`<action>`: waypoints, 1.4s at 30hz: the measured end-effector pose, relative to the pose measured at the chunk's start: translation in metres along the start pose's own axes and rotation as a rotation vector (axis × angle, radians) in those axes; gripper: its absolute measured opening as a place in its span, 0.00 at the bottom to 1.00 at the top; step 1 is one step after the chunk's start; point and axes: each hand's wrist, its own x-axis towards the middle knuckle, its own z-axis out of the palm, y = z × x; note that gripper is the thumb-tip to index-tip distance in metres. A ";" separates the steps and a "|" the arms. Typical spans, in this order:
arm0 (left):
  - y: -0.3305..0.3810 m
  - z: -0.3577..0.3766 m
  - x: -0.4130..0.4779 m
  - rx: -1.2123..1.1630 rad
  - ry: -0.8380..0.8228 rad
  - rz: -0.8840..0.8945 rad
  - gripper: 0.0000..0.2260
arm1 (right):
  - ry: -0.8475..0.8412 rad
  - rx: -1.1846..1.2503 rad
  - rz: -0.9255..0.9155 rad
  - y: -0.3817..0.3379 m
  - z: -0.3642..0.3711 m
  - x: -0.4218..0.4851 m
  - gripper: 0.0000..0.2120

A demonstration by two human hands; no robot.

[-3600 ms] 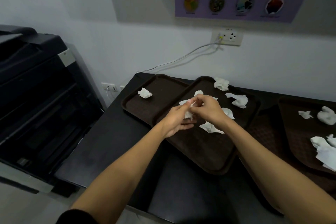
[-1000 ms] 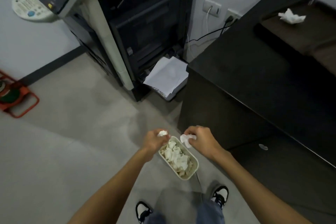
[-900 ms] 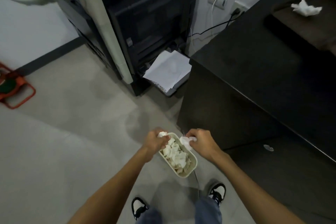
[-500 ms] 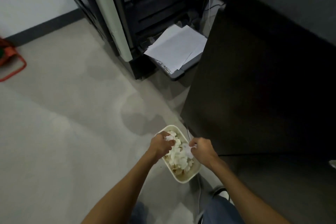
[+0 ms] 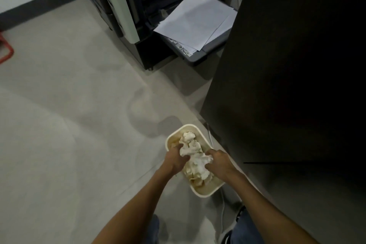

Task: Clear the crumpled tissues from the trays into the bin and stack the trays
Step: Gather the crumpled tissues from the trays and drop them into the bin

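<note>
A cream rectangular bin stands on the grey floor beside the dark table's side panel. It is heaped with crumpled white tissues. My left hand reaches in from the left with its fingers curled round a tissue on top of the heap. From the right, my right hand is over the bin and grips another tissue at its fingertips. Both hands are down at the level of the pile. The trays are out of view.
The table's dark side panel fills the right half. A copier stands at the top with loose white sheets on its open paper drawer. A red frame lies at the left edge. A thin cable runs past the bin.
I turned from the trays to the floor bin with a tissue in each hand. In the last half second both hands dropped lower, down onto the tissue pile.
</note>
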 end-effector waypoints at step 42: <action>0.601 -0.158 -0.247 0.081 0.142 0.776 0.15 | 0.731 -0.035 -0.323 -0.096 -0.550 -0.334 0.21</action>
